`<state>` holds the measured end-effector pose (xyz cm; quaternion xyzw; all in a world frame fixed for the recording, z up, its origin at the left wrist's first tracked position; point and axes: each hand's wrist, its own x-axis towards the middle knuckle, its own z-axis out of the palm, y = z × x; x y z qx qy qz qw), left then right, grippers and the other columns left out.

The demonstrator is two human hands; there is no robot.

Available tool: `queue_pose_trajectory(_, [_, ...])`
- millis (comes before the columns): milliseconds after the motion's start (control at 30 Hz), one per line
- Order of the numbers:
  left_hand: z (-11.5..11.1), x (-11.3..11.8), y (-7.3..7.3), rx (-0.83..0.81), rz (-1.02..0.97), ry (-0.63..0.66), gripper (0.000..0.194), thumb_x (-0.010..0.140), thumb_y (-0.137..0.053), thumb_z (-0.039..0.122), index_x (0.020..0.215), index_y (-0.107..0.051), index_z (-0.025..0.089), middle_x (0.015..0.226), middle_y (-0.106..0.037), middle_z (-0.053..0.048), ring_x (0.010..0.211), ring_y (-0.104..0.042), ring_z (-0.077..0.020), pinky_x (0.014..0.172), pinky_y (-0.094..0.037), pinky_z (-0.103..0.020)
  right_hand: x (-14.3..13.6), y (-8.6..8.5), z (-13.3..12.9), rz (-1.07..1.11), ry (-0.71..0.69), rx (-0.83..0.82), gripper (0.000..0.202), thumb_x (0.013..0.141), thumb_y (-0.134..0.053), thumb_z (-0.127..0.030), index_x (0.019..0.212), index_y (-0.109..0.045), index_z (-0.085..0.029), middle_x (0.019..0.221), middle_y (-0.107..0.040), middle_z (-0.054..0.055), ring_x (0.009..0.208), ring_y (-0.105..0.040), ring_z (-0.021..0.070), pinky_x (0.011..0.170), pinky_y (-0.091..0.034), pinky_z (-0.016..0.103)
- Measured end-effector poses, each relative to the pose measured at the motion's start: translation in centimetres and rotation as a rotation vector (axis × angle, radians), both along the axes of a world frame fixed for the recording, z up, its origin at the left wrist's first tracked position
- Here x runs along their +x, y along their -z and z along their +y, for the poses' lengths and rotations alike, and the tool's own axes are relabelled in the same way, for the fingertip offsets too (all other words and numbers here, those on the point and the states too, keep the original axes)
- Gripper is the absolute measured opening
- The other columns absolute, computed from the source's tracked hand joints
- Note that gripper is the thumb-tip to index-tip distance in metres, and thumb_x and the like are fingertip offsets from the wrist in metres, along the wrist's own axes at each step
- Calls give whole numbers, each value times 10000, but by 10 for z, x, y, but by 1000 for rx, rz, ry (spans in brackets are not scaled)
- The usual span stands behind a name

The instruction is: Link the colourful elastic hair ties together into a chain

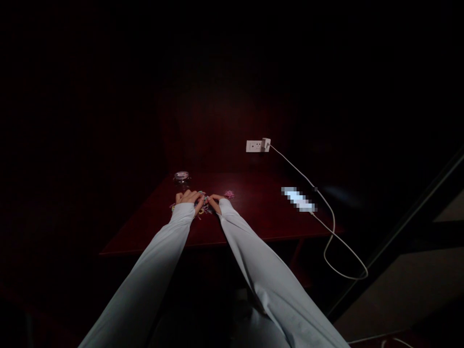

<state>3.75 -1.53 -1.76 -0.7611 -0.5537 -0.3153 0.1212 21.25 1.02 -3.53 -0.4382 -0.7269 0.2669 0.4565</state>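
Note:
Above a pile of small multicoloured loops point(207, 210), which look like hair ties, my two hands nearly meet. My left hand point(187, 196) has its fingers bent, with the index finger and thumb closed at the pile's middle. From the other side my right hand point(216, 202) pinches with thumb and finger at the same spot. What the fingertips hold is too small and dark to make out. A little to the right of my right hand lies a small pink bunch point(229, 194). Beyond my left hand stands a clear jar point(181, 178) with a lid.
The dark red table point(253, 220) meets a dark wall with a white socket point(253, 146). A white charger point(266, 143) is plugged in there. Its cable point(331, 212) runs to a lit, blurred-out device point(299, 199) on the table's right and hangs past the edge.

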Motion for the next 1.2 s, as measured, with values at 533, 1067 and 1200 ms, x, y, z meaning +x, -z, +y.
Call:
queue_pose_trajectory(533, [1,-1,0,-30,-21,27,267,1059,-489,325,1075,-746,255,1048,-779,-59,1033,-601,-265,919,-320,-422,1,-5,-6,40,-46,-50,321,1019,-600,-424,842,-790,-236,793,-777,-2,744,-686,149,738,-520,220])
queue_pose_trajectory(1067, [3,-2,-1,-34,9,35,224,1045,-516,277,1051,-740,267,1026,-776,-41,1012,-607,-253,898,-325,-406,-2,4,6,-89,89,98,166,976,-668,-312,942,-818,-251,988,-744,35,928,-673,179,898,-528,286])
queue_pose_trajectory(1200, [3,-2,0,-34,1,39,217,1040,-520,276,1033,-736,262,1029,-771,-48,1014,-609,-254,904,-340,-401,-3,2,6,-100,83,116,116,935,-728,-265,987,-832,-259,1089,-703,54,1077,-652,206,1057,-481,360])
